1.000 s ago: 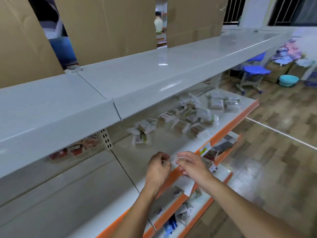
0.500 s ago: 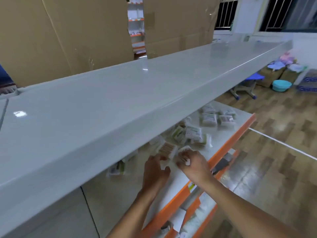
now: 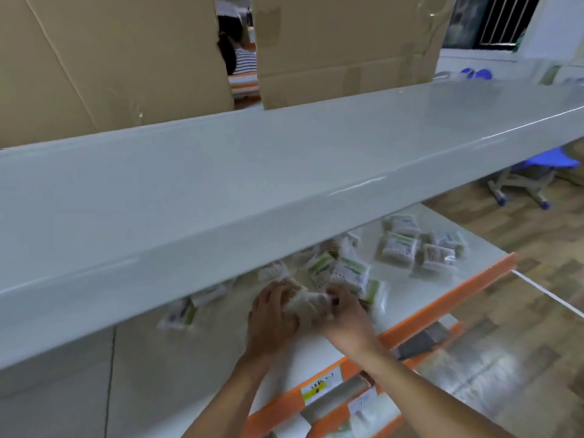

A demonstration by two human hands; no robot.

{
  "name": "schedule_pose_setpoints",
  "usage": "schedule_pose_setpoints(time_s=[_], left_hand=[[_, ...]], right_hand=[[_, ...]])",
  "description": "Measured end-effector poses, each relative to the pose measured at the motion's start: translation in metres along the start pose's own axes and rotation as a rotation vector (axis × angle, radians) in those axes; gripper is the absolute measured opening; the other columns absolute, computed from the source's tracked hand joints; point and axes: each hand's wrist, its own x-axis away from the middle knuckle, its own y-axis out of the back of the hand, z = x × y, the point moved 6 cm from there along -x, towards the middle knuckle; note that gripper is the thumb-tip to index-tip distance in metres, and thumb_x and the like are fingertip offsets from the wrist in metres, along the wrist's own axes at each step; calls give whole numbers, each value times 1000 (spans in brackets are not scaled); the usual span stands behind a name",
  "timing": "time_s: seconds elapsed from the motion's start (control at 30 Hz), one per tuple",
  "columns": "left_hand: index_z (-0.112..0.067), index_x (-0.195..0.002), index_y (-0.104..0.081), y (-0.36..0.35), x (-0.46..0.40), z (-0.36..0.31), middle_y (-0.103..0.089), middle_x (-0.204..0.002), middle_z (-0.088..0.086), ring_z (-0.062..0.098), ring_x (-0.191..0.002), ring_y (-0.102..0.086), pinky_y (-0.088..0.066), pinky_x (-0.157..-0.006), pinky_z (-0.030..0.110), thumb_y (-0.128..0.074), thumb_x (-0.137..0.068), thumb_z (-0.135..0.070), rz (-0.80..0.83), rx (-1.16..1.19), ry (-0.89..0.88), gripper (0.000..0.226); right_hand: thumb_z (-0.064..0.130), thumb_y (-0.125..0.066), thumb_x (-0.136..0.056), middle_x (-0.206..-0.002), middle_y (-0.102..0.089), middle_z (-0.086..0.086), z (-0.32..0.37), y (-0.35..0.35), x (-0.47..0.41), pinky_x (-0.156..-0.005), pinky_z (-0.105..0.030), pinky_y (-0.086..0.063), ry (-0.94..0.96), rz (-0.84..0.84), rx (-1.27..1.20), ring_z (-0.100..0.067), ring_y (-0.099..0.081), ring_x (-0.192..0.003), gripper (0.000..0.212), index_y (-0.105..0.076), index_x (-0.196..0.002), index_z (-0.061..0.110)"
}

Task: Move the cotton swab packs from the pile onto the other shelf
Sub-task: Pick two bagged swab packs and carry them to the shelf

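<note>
A loose pile of cotton swab packs (image 3: 339,273) in clear plastic lies on the white, orange-edged shelf (image 3: 420,306), partly hidden under the shelf above. My left hand (image 3: 271,314) and my right hand (image 3: 343,314) meet at the pile's near edge, both closed around one swab pack (image 3: 305,303) between them. A few more packs (image 3: 420,248) lie grouped further right, and a single pack (image 3: 178,314) lies to the left. The wide grey top shelf (image 3: 252,172) spans the view above with nothing on it.
Cardboard sheets (image 3: 341,42) stand behind the top shelf, with a person visible through the gap. Lower orange-edged shelves (image 3: 347,403) hold other goods. A blue chair (image 3: 534,172) stands on the wooden floor at the right.
My view has moved closer and rightward along the shelf. Both hands have reached forward from the shelf's front edge into the pile and closed together on a pack.
</note>
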Motion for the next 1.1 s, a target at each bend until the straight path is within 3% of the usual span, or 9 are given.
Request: schedule_pose_setpoints(time_s=[0.1,0.27,0.37,0.53,0.63,0.77,0.87,1.0,1.1], left_hand=[[-27,-133,-53,5,5,-7,-51,-139,-4,21,-127,-48,-40,-104,40,-61,-86,-24,-83,0,55,48],[-27,-117,-64,22,24,-8,-69,-112,-8,15,-106,-62,-47,-94,36,-56,-96,-31,-260,191,183,23],[-27,-96,-63,27,35,7,-68,-87,-14,16,-85,-62,-48,-77,36,-47,-101,-37,-295,405,329,20],[-16,-59,-47,34,46,25,-48,-46,-6,13,-47,-46,-36,-50,25,-37,-105,-41,-339,689,558,52],[-17,-65,-52,34,48,24,-54,-55,-4,9,-48,-49,-34,-40,16,-56,-95,-48,-259,622,599,44],[-16,-76,-54,22,53,25,-59,-67,0,6,-46,-55,-45,-42,20,-81,-72,-27,-187,679,616,30],[-18,-80,-59,20,56,33,-62,-70,-1,10,-55,-58,-47,-50,26,-80,-71,-21,-208,706,628,23],[-21,-91,-70,21,61,40,-75,-86,2,11,-70,-63,-48,-66,28,-75,-76,-14,-255,991,634,17],[-17,-101,-70,25,66,42,-75,-102,8,19,-91,-69,-52,-86,36,-70,-83,-9,-266,1173,624,20]], right_hand=[[29,-64,-91,-93,-71,-5,-4,6,-12,-53,-21,-47,-163,110,-402,-14,-64,-69,17,-62,-106,22],[18,-45,-103,-83,-63,-24,-9,0,-15,-52,-35,-46,-307,275,-916,-31,-59,-59,22,-60,-112,5],[18,-60,-96,-92,-61,-26,-11,-10,-16,-53,-36,-44,-326,348,-997,-33,-59,-69,18,-63,-109,6],[-3,-69,-81,-92,-72,-22,-15,-25,-14,-53,-36,-52,-217,465,-924,-31,-68,-70,33,-64,-113,-1],[-6,-78,-64,-92,-74,-22,-19,-27,-16,-55,-39,-56,-183,485,-918,-34,-72,-74,50,-63,-112,-2],[4,-87,-47,-96,-76,-17,-23,-28,-15,-56,-37,-53,-190,411,-948,-26,-71,-73,69,-65,-111,20],[5,-87,-55,-91,-76,-11,-23,-26,-12,-55,-28,-42,-174,395,-974,-18,-63,-69,61,-69,-111,21],[13,-83,-52,-72,-71,-5,-24,-24,-10,-55,-24,-50,-192,383,-1039,-18,-65,-66,46,-67,-95,8],[8,-78,-75,-94,-77,-11,-14,-21,-11,-73,-45,-61,-109,466,-940,-30,-74,-82,39,-65,-112,16]])
